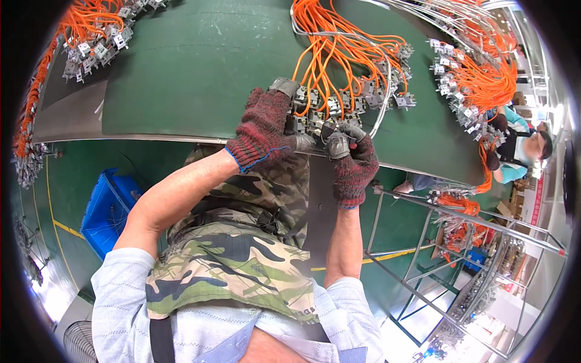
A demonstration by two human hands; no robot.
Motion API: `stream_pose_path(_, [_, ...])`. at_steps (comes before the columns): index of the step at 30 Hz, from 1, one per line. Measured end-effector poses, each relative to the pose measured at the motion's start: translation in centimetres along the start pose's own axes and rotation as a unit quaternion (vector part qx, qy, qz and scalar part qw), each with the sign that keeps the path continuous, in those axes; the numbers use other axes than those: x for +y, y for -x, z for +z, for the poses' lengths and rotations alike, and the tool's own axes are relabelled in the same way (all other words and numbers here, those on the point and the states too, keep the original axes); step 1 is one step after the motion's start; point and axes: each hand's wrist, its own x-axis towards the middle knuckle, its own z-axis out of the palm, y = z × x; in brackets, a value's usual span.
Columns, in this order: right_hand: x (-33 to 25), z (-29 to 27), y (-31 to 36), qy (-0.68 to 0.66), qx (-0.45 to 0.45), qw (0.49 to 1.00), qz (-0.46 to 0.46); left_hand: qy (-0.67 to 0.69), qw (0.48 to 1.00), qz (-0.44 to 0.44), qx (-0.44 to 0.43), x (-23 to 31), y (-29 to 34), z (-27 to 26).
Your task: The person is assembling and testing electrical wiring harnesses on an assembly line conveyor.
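The head-worn fisheye looks down over the bench [200, 66].

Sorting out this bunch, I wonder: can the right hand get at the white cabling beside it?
Probably yes: the white cabling runs close beside the right hand, with nothing seen between them, though its fingertips are at the grey connectors.

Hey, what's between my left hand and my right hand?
In the head view, grey connectors on orange cables lie between your left hand and right hand.

The left hand [263, 126] partly hides the connectors [333, 106], and the top edge crops the orange cables [315, 23]
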Motion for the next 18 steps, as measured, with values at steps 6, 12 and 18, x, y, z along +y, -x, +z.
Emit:
stream_pose_path(6, [0.2, 0.4, 0.2, 0.025, -0.01, 1.0, -0.013, -0.017, 0.999, 0.025, 0.037, 0.4, -0.3, -0.3])
stream_pose_path(12, [-1.4, 0.7, -0.1, 0.05, -0.033, 0.998, -0.005, 0.002, 0.999, -0.021, 0.03, 0.2, 0.3, 0.1])
stream_pose_path(18, [-3.6, 2.8, -1.5, -0.01, 0.004, 1.0, 0.002, 0.035, 0.995, -0.087, 0.022, 0.7, -0.5, -0.4])
